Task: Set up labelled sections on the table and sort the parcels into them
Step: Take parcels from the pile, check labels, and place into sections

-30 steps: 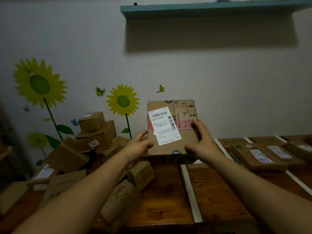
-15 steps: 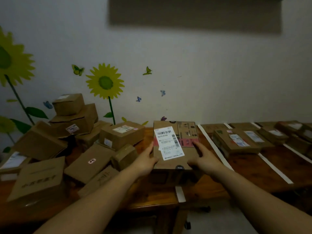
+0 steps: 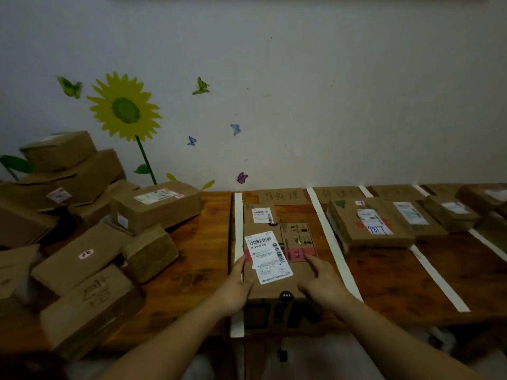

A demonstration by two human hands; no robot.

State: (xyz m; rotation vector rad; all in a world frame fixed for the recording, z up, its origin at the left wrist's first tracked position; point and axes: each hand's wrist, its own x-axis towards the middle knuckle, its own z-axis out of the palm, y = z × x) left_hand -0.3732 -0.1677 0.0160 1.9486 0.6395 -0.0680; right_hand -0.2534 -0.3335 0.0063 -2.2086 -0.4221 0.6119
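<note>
A flat brown parcel (image 3: 295, 270) with a white barcode label and a pink stripe lies in the leftmost taped section of the wooden table (image 3: 200, 259). My left hand (image 3: 236, 289) grips its left edge and my right hand (image 3: 321, 286) presses on its right front corner. Behind it in the same section lies another brown parcel (image 3: 260, 215) with a small white label. A cardboard section label (image 3: 281, 195) with handwriting stands at the wall. White tape strips (image 3: 329, 242) separate the sections.
A heap of unsorted cardboard boxes (image 3: 82, 229) fills the table's left side. To the right, sorted parcels (image 3: 370, 223) lie in further taped sections with cardboard labels. The wall with sunflower stickers runs along the table's back edge.
The parcel came down from upright in the air to flat on the table in the leftmost section. Both hands stayed on it. My view tilted downward and right.
</note>
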